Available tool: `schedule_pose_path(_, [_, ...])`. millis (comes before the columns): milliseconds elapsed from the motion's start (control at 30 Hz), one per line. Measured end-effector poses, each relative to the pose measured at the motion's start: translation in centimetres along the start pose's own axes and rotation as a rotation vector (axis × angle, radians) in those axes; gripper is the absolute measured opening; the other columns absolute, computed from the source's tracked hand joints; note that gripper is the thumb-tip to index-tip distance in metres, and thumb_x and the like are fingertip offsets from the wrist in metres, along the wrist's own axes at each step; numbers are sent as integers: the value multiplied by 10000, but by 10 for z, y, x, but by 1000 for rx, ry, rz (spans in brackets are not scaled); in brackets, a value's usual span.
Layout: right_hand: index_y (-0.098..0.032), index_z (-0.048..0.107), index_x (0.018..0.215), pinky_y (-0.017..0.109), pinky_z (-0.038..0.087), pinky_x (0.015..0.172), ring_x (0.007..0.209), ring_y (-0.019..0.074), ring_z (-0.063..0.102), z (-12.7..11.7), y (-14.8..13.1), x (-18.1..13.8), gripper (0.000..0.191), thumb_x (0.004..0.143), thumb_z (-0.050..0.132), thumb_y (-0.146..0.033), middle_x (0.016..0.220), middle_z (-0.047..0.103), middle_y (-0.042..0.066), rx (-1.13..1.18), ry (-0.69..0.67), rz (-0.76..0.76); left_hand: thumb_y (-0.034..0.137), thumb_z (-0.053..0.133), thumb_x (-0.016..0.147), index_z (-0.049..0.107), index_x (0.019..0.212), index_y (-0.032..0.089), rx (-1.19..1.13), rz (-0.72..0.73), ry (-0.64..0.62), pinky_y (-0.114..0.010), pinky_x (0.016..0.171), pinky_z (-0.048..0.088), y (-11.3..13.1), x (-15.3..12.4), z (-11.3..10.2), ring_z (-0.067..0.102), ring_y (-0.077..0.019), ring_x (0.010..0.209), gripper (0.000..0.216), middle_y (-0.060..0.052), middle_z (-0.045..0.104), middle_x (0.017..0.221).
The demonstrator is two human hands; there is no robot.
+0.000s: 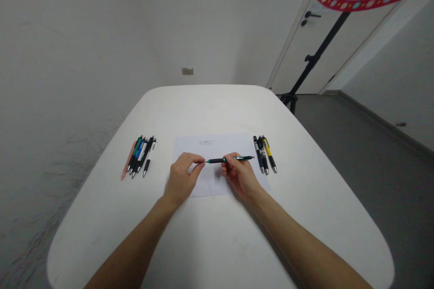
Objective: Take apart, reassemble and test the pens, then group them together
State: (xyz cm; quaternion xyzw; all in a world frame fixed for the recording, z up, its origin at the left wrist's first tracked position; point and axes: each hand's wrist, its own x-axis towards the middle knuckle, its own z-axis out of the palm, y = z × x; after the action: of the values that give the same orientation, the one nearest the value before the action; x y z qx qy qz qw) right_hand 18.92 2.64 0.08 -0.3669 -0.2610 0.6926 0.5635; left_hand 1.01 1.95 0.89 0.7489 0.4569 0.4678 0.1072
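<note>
Item: green-and-black ballpoint pen point(217, 160), one, held just above white paper sheet point(217, 144), one, at centre of white rounded desk point(210, 244).
Long axis: left-right, level, spanning both hands.
Left hand point(181, 180): fingertips pinched on tip end.
Right hand point(240, 176): clenched around barrel, clip end jutting right.
Left of sheet: mixed-colour pen row point(140, 156), about six.
Right of sheet: black and yellow pen trio point(265, 153), nearer right hand.

White table point(305, 216), rounded corners, plain top. Centre: one white sheet of paper point(217, 144) lying flat, faint print line near its far edge. Left of the sheet, clear of it: cluster of pens point(138, 156) side by side, pink one outermost. Right, just beside the sheet: three pens point(265, 155), one yellow.
</note>
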Motion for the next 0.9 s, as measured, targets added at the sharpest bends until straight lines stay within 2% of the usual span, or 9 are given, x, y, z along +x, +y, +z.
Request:
schedule_pose_path(300, [-180,627,670,227,409,512,538,97,525,-1,-1,0,364,569,888,-413,586,622,-15,-28,-3,-1,149,645,846,668,867,186,13,-44,-12,-275,724,529,-2,-2,0,664,-155,759,48,-15,707,800])
schedule_pose_path(600, [-188,625,662,240,408,517,537,107,523,0,-2,0,344,584,871,-417,580,623,-15,-62,-8,-35,177,639,837,673,876,194,-74,-183,-40,-249,665,533,-1,-1,2,675,-148,729,54,-10,726,806])
schedule_pose_path(700, [-189,619,662,242,407,512,539,112,526,0,-3,0,344,586,869,-412,579,621,-13,-64,-5,-36,162,632,839,666,871,191,-66,-141,-41,-253,689,533,0,-1,1,673,-149,742,55,-11,720,805])
schedule_pose_path(900, [-184,623,657,251,415,505,541,118,526,-1,-3,-1,333,593,867,-401,583,625,-7,-64,-13,-24,135,577,879,645,848,195,40,48,-59,-273,695,514,2,-1,-3,646,-155,742,96,-18,694,785])
